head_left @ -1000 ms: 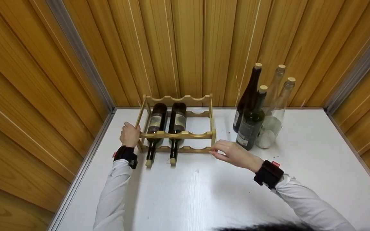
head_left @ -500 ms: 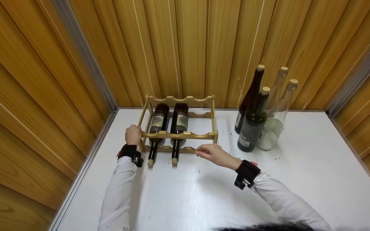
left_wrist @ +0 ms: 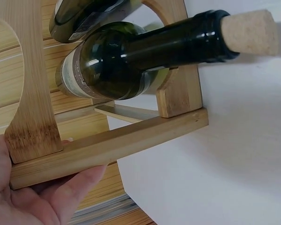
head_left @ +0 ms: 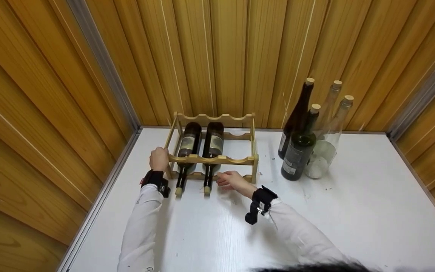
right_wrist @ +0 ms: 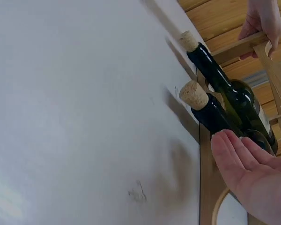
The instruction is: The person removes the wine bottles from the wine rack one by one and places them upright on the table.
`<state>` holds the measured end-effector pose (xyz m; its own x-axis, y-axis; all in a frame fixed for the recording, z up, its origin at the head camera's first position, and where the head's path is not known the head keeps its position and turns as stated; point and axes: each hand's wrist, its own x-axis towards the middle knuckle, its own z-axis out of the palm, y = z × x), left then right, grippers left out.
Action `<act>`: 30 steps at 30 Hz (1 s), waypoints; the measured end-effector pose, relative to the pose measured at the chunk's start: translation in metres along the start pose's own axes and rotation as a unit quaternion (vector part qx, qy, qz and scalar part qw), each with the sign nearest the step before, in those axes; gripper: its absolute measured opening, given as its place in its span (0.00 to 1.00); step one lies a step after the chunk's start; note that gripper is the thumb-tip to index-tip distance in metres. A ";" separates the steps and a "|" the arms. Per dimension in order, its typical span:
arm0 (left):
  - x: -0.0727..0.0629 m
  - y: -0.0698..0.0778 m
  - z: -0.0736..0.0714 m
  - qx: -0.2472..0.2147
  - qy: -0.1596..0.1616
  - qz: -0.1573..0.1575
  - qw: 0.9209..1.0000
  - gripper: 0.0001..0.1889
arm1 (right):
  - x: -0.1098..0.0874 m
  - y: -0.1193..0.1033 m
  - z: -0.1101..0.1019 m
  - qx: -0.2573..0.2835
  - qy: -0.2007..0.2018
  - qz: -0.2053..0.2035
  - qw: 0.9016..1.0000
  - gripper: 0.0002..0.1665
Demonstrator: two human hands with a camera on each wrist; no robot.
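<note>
A wooden wine rack [head_left: 234, 161] stands on the white table, with two dark corked wine bottles lying in its lower tier, necks toward me. My left hand [head_left: 159, 159] grips the rack's front left upright, thumb and fingers around the wood [left_wrist: 107, 143] in the left wrist view. The left bottle [head_left: 188, 143] lies beside that upright. My right hand [head_left: 235, 181] is just right of the neck of the second bottle [head_left: 215, 142]. In the right wrist view its fingers [right_wrist: 232, 147] are extended close to that neck; whether they touch it is unclear.
To the rack's right stand a tall dark bottle [head_left: 296, 117], a green labelled bottle [head_left: 296, 156] and two clear bottles, all corked; one clear bottle [head_left: 327, 141] is nearer. Wood-patterned walls [head_left: 229, 56] border the table [head_left: 210, 234] at the back and sides.
My right hand has moved left along the rack's front, from its right corner to the second bottle's neck. My left hand stays on the upright. The view has shifted slightly.
</note>
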<state>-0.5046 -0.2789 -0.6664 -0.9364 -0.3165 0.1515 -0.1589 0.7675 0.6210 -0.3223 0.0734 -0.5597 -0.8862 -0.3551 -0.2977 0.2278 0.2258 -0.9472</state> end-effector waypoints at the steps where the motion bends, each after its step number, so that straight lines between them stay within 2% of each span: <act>1: 0.001 0.000 0.000 0.001 0.003 0.004 1.000 0.23 | 0.003 0.000 0.003 0.021 0.008 0.010 1.000 0.33; 4: 0.001 -0.001 -0.001 0.005 0.012 0.011 1.000 0.23 | 0.010 0.002 0.010 0.081 0.026 0.036 0.996 0.33; 8: 0.001 -0.001 -0.002 0.004 0.013 0.007 1.000 0.23 | 0.017 0.007 0.019 0.161 0.039 0.065 0.984 0.28; 15: -0.002 0.000 -0.004 -0.002 0.010 0.004 1.000 0.23 | 0.025 0.014 0.034 0.265 0.048 0.068 0.961 0.15; 23: -0.003 -0.001 -0.004 0.005 0.016 0.004 1.000 0.24 | 0.031 0.018 0.047 0.355 0.042 0.077 0.931 0.14; 26: -0.002 -0.001 -0.001 0.003 0.013 0.003 1.000 0.24 | 0.033 0.019 0.049 0.358 0.050 0.081 0.929 0.15; 30: -0.004 0.002 0.000 0.003 0.021 0.006 1.000 0.23 | 0.033 0.019 0.051 0.330 0.058 0.078 0.939 0.15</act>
<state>-0.5013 -0.2761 -0.6662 -0.9248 -0.3291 0.1909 -0.1489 0.7747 0.6145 -0.3268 0.0202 -0.5938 -0.8508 -0.2550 -0.4596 0.5246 -0.3588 -0.7720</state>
